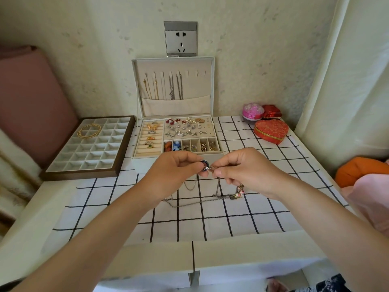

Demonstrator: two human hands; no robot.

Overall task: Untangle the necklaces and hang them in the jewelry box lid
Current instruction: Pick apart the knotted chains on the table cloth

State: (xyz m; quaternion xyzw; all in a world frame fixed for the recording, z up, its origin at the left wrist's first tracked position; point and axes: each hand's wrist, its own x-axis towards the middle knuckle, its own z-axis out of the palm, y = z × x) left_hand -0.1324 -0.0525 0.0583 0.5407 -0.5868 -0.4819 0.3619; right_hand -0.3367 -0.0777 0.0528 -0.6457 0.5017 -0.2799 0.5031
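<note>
My left hand [175, 168] pinches a dark blue ring pendant [205, 165] in front of the jewelry box. Close beside it, my right hand [240, 168] pinches the thin chain [217, 182] that hangs from the pendant. The chain runs down into a tangle of silver necklaces [197, 200] lying on the checked cloth, with a small pink charm [240, 190] under my right wrist. The open jewelry box lid [173, 87] stands against the wall. Gold chains [150, 87] and silver chains [175, 87] hang from its hooks into a cloth pocket; the hooks at the right are bare.
The box base [176, 137] holds rings, earrings and small charms. A brown compartment tray [88, 146] with a gold bangle lies at the left. A red heart-shaped box [270, 130] and two small boxes [261, 112] stand at the back right. A wall socket [180, 39] is above the lid.
</note>
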